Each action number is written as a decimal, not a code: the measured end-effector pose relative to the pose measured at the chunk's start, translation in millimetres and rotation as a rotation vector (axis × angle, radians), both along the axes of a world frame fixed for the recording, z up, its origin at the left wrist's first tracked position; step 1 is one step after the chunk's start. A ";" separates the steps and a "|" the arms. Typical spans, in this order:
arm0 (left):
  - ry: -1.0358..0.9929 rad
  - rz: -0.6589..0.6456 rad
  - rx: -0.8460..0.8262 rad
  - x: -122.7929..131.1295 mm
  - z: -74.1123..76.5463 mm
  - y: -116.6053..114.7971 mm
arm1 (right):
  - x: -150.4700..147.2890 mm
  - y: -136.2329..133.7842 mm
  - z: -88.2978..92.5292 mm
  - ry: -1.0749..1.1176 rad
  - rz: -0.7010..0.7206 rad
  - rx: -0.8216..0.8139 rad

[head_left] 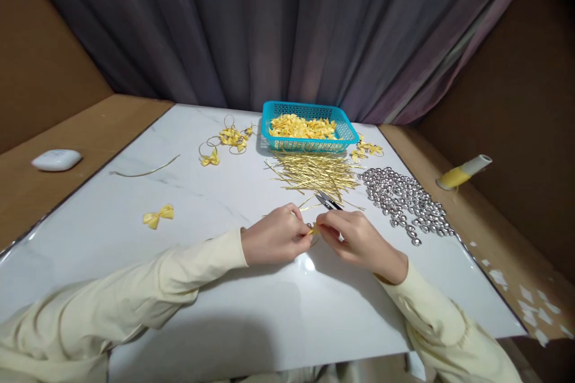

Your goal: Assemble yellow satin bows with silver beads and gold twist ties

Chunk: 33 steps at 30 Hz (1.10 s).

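Above the middle of the white table, my left hand point(279, 236) and my right hand point(356, 237) meet fingertip to fingertip, both closed in a pinch. Between them is a small yellow ribbon bow point(314, 230), mostly covered by the fingers. A bit of gold cord shows below it, and a small silvery spot by the left fingertips may be a bead. Just beyond my right hand lies a pair of scissors point(327, 200) with dark handles. Past the scissors spreads a pile of cut gold cords point(317, 172). Silver beads point(404, 194) are heaped to the right.
A blue plastic basket point(309, 146) full of yellow bows stands at the back. Bows with looped cords point(233, 137) lie left of it, more bows point(367, 148) right. One loose bow point(159, 216) and a single cord point(146, 175) lie leftward. A thread cone point(464, 172) stands off the right edge.
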<state>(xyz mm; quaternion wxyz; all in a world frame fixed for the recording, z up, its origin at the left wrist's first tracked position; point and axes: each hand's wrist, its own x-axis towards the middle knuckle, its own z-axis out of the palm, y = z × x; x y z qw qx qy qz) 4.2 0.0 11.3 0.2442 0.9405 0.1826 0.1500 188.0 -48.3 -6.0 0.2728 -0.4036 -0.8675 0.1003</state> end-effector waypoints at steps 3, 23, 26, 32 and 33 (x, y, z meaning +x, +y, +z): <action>0.000 -0.014 -0.012 -0.2 0.6 -0.7 | 1.1 0.8 -0.1 0.007 0.008 -0.017; 0.006 -0.045 -0.086 -3.3 -0.4 0.4 | 1.6 1.6 7.5 0.057 0.018 -0.115; 0.005 -0.064 -0.089 -2.8 0.7 0.5 | 2.6 2.2 9.4 0.082 0.031 -0.127; -0.005 -0.093 -0.087 -2.2 1.0 0.2 | 3.1 3.5 8.1 0.101 0.059 -0.072; -0.004 -0.090 -0.087 -2.2 0.8 0.1 | 2.9 3.7 8.1 0.098 0.064 -0.060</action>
